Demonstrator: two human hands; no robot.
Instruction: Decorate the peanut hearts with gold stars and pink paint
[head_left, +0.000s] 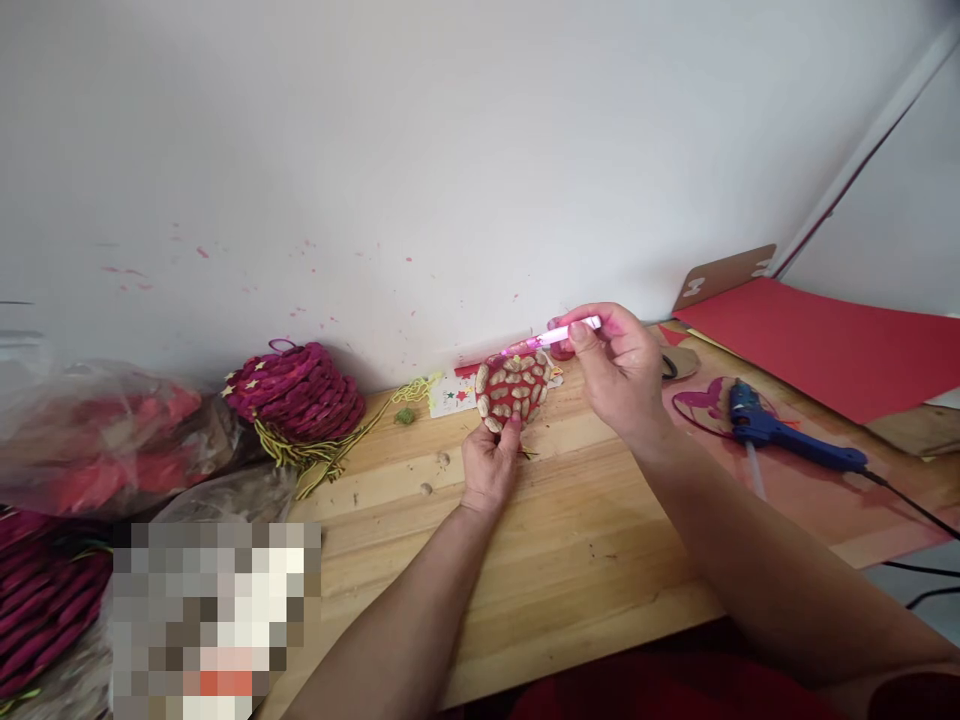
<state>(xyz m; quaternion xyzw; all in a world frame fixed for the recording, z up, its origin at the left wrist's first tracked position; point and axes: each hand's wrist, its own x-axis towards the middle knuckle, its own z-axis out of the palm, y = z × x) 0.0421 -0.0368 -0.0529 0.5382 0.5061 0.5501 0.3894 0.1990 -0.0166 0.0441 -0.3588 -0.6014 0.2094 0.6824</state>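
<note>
Bag [135, 440] left of peanut piece [514, 390] is holding red stuff [97, 485], left hand [491, 460] gripping that piece, right hand [621, 372] pinching stick [561, 334].

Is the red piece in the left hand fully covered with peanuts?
Only partly covered: on the red piece in the left hand, peanuts line the edge and dot the middle, with red showing between them.
</note>
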